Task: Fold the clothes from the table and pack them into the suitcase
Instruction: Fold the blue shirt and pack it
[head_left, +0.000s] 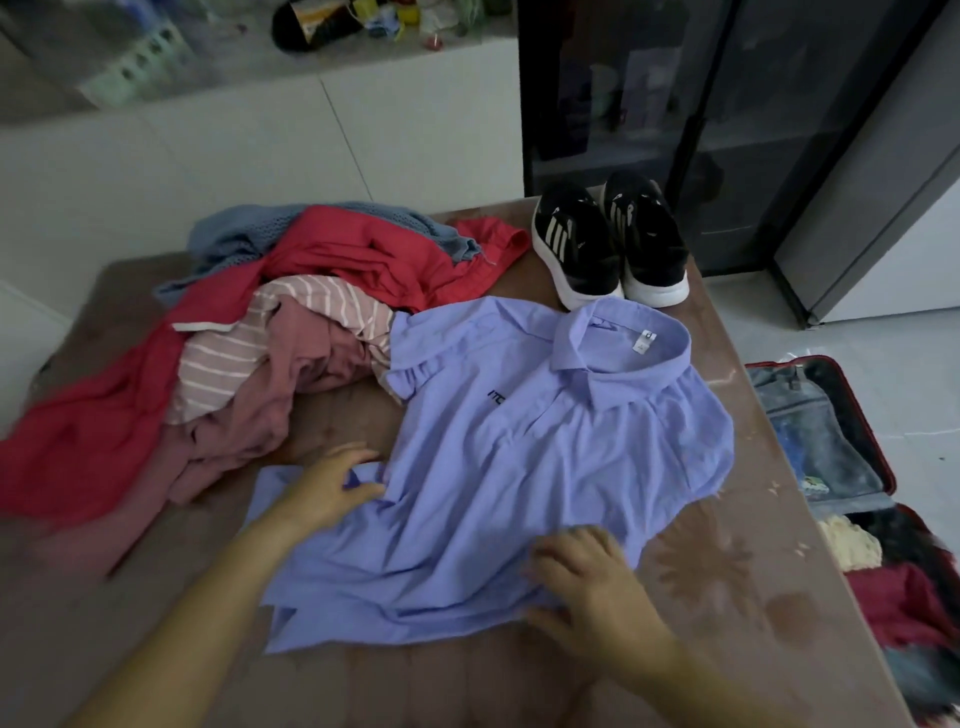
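Observation:
A light blue collared shirt (524, 467) lies spread front-up on the brown table (727, 571), collar toward the far right. My left hand (332, 486) pinches a fold of the shirt at its left edge. My right hand (582, 582) rests on the shirt's lower hem, fingers curled on the cloth. A loose pile lies at the left: a red garment (363, 254), a pink-and-white striped top (234, 358), a dusty pink piece (260, 415) and a blue knit (244, 234). The open suitcase (883, 467) sits on the floor to the right, with clothes in it.
A pair of black sneakers with white soles (608, 244) stands on the table's far edge, just behind the shirt's collar. A dark glass cabinet (649, 93) and a grey unit (883, 182) stand beyond. White floor tiles show between table and suitcase.

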